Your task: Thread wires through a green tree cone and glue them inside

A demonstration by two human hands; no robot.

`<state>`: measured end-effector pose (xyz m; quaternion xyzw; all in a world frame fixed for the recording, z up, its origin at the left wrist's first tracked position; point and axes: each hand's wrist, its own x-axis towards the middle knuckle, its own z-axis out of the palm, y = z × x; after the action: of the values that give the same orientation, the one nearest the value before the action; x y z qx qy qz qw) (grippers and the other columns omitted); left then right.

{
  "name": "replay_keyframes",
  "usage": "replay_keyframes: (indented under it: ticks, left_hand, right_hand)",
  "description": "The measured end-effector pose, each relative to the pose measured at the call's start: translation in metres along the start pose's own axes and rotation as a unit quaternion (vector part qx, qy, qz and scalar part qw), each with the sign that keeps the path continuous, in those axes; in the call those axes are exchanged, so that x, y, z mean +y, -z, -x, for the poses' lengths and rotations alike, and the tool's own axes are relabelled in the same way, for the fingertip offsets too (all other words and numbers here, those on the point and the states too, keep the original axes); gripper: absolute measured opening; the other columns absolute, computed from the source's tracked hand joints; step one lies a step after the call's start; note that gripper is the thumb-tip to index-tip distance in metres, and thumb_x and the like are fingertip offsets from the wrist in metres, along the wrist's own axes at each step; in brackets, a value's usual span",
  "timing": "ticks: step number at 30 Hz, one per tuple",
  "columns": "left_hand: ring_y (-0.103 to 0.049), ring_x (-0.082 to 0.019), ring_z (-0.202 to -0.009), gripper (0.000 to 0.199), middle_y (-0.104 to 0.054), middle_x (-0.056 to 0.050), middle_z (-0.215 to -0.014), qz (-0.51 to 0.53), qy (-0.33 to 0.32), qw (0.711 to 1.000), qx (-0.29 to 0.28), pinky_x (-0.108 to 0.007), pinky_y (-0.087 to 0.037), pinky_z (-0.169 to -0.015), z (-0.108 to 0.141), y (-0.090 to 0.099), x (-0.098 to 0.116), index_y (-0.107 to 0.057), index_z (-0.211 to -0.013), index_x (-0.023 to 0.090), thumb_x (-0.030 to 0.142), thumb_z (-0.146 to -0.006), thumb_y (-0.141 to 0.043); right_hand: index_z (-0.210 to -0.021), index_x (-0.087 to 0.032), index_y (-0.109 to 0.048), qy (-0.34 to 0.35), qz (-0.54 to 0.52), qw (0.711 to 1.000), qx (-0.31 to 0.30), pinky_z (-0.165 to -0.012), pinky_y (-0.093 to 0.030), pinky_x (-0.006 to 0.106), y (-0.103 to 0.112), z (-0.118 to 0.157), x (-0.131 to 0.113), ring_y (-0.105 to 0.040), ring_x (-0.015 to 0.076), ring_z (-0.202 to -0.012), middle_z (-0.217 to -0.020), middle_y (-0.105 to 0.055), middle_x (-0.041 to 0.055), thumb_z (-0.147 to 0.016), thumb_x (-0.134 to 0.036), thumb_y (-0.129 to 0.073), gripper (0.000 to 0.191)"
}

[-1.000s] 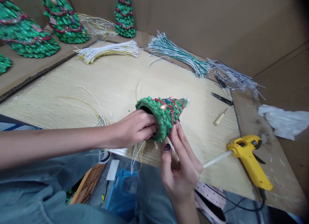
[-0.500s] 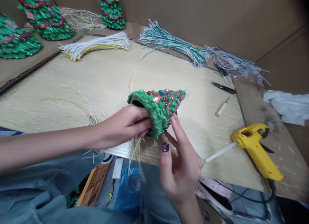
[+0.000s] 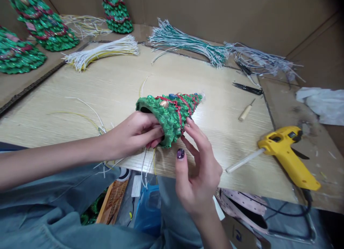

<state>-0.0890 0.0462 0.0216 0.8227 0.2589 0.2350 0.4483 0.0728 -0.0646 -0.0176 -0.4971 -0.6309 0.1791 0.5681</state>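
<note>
1. Specimen: the small Christmas tree (image 3: 169,116), a hollow cone covered in glossy green scale-like pieces, with a red garland, gold and blue beads, and a dark opening at its wide end. Its tip points right, tilted slightly up.
2. Position: held above the near edge of the wooden work board (image 3: 115,87), with loose white and yellow wires (image 3: 80,109) just below and to its left.
3. Left hand (image 3: 134,132): fingers pressed together and curled around the wide end, holding the tree firmly.
4. Right hand (image 3: 197,170): fingers spread, with the fingertips (image 3: 189,121) resting on the tree's side. The thumb, with its dark painted nail, stands apart from the tree, so this hand is not pinching.
5. On the far side of the board: a white-and-yellow wire bundle (image 3: 100,52) and a green-and-white wire bundle (image 3: 188,44). Along the right side: black scissors (image 3: 247,88), a wooden-handled tool (image 3: 245,111) and a yellow glue gun (image 3: 285,152) with a glue stick (image 3: 243,161).
6. Beyond the board: three finished green trees (image 3: 40,23).
7. Change from the previous frame: the right fingers have fanned out further along the tree, and the tree has turned slightly, showing more of its opening. The whole view has shifted up and left.
</note>
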Motion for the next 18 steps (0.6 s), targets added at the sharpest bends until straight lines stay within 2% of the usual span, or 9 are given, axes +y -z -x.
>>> replay_keyframes:
  ticks: [7,13,18]
  left_hand:
    - [-0.051,-0.005,-0.044,0.051,-0.057,0.004,-0.052,0.019,-0.014,1.000,0.006,-0.013,-0.041,-0.043,-0.0001,-0.0030,0.0013,-0.057,-0.064,0.016,0.049,-0.101,-0.046]
    - [-0.051,-0.006,-0.046,0.043,-0.057,0.004,-0.052,0.025,0.001,1.000,0.003,-0.014,-0.040,-0.044,0.0015,-0.0027,0.0013,-0.056,-0.064,0.016,0.035,-0.102,-0.048]
    - [-0.050,-0.007,-0.047,0.040,-0.056,0.003,-0.053,0.050,0.033,0.998,-0.007,-0.016,-0.040,-0.045,0.0025,-0.0028,0.0002,-0.055,-0.064,0.016,0.034,-0.099,-0.050]
  right_hand:
    - [-0.140,-0.022,-0.050,-0.010,-0.006,1.000,0.001,-0.105,-0.054,0.055,-0.0001,-0.0012,-0.0005,-0.047,0.0294,-0.139,-0.150,-0.049,0.0099,-0.090,-0.008,-0.051,0.052]
    - [-0.138,-0.021,-0.052,-0.018,-0.009,1.000,-0.003,-0.106,-0.053,0.054,0.0011,-0.0015,-0.0003,-0.048,0.0287,-0.139,-0.149,-0.050,0.0101,-0.090,-0.010,-0.051,0.049]
    - [-0.133,-0.023,-0.055,-0.034,-0.027,0.999,-0.001,-0.108,-0.051,0.051,0.0028,-0.0044,-0.0009,-0.049,0.0262,-0.136,-0.146,-0.051,0.0090,-0.090,-0.012,-0.053,0.045]
